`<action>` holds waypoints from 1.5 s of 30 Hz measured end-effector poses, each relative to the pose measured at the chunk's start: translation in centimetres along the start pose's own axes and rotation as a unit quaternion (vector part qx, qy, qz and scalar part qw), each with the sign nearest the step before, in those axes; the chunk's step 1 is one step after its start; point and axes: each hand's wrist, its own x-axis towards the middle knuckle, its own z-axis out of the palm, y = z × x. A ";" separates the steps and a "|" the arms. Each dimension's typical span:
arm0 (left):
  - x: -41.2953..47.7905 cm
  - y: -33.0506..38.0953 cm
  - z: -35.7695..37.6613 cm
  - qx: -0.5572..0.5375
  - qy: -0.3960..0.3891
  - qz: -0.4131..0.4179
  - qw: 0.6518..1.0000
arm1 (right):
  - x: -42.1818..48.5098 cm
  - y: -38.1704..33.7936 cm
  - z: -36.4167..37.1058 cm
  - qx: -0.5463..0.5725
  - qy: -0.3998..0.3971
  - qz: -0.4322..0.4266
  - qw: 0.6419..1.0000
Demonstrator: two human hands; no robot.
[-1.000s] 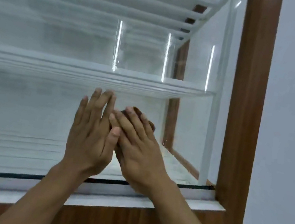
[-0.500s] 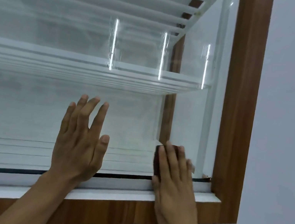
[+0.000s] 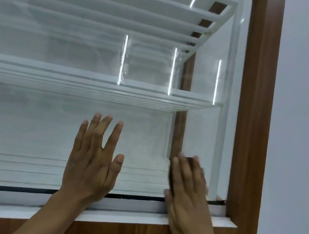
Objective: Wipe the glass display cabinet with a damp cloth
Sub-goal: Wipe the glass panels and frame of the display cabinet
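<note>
Wiping looks underway but far from done: the glass (image 3: 25,126) shows hazy smears from 9 to 12 o'clock. The right hand (image 3: 187,194), fingers flat and blurred, presses a dark, mostly hidden cloth (image 3: 189,159) at the pane's 4 o'clock corner. The left hand (image 3: 93,159), fingers spread, lies flat at 6. The frame (image 3: 252,112) is smooth wood-grain, the shelf (image 3: 73,81) white.

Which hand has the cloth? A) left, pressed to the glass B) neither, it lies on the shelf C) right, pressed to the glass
C: the dark cloth peeks out under the straight fingers of the right hand, low by the wooden frame; the left hand lies bare on the glass.
</note>
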 end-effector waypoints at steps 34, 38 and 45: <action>37.9 -33.6 -19.3 0.004 0.000 0.058 0.998 | 55.8 -25.2 -8.5 0.071 0.133 -0.046 0.987; 37.9 -33.5 -18.9 0.009 -0.004 0.063 0.998 | 54.2 -19.8 -9.6 0.076 0.267 0.325 0.904; 36.6 -32.7 -18.7 0.006 -0.009 0.030 0.999 | 50.7 -25.6 -7.4 0.055 0.103 -0.082 0.990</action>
